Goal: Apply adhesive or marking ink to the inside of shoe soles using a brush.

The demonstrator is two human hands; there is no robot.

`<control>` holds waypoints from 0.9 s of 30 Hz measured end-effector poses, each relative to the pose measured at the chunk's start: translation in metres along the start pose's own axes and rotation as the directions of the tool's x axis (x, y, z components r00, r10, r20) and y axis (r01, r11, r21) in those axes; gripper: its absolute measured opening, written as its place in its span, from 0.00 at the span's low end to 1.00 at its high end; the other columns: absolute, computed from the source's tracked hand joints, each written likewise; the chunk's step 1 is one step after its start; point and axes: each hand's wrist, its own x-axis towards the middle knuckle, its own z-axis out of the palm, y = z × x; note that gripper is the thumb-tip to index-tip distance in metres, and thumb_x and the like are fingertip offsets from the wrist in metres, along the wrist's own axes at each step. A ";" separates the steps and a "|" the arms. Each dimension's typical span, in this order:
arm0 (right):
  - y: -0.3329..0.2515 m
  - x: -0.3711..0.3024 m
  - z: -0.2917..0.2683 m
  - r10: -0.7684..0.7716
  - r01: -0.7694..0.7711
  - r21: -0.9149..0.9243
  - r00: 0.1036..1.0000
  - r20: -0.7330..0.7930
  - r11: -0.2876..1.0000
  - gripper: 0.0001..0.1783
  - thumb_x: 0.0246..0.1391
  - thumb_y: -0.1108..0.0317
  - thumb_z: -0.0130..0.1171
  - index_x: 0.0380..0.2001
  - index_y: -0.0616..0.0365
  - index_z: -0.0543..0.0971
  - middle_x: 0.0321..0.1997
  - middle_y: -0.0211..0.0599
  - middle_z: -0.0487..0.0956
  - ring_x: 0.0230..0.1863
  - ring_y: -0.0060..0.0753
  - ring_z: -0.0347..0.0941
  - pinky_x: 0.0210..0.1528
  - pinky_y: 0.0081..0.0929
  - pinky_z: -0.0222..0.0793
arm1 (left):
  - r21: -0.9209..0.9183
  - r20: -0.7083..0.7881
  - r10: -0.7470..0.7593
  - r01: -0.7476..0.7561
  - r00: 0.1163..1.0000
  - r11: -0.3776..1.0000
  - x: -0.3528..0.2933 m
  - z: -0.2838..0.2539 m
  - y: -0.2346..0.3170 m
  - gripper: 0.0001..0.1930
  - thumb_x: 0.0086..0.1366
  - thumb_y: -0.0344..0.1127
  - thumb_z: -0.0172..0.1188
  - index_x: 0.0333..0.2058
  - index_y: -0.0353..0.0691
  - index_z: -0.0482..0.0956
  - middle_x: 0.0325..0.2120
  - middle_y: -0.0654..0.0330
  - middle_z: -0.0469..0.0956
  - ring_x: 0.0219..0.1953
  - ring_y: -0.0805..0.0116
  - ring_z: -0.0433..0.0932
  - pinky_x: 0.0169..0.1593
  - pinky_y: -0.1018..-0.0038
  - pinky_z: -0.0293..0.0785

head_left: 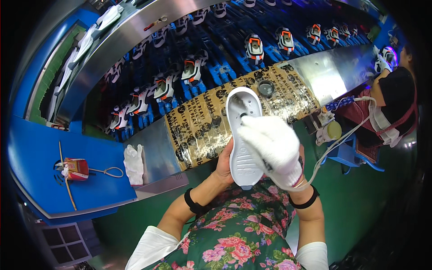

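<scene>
Bare metal is left showing at the ends of a bench (326, 74) whose middle is covered by taped brown cardboard (200, 130). One edge of a pale shoe sole (244, 146) is grasped by the bare left hand (225, 163), and the sole is held up in front of the bench, hollow side in view. White-gloved and bent over that hollow, the right hand (272, 141) is brought with its fingers to a darker patch near the far end; whether a small tool is pinched there cannot be told. For good control, it is judged, the sole should be kept steady by the left hand, and the gloved fingertips should be guided inside the rim so that the outer wall is not smudged. A pale cord (340, 140) is best kept clear of the right wrist. Beyond, a dark round dish (266, 90) is placed on the cardboard, and orange-trimmed shoes (254, 49) are carried on blue racks (221, 73).
</scene>
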 end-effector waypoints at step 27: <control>0.019 -0.055 0.018 0.303 -0.239 0.309 0.937 -0.177 0.921 0.12 0.41 0.77 0.69 0.34 0.57 0.84 0.37 0.40 0.85 0.39 0.41 0.81 0.42 0.33 0.76 | 0.002 0.045 0.253 -0.253 0.967 0.967 0.039 0.031 0.013 0.44 0.63 0.70 0.51 0.66 0.44 0.58 0.59 0.51 0.69 0.57 0.43 0.72 0.58 0.44 0.74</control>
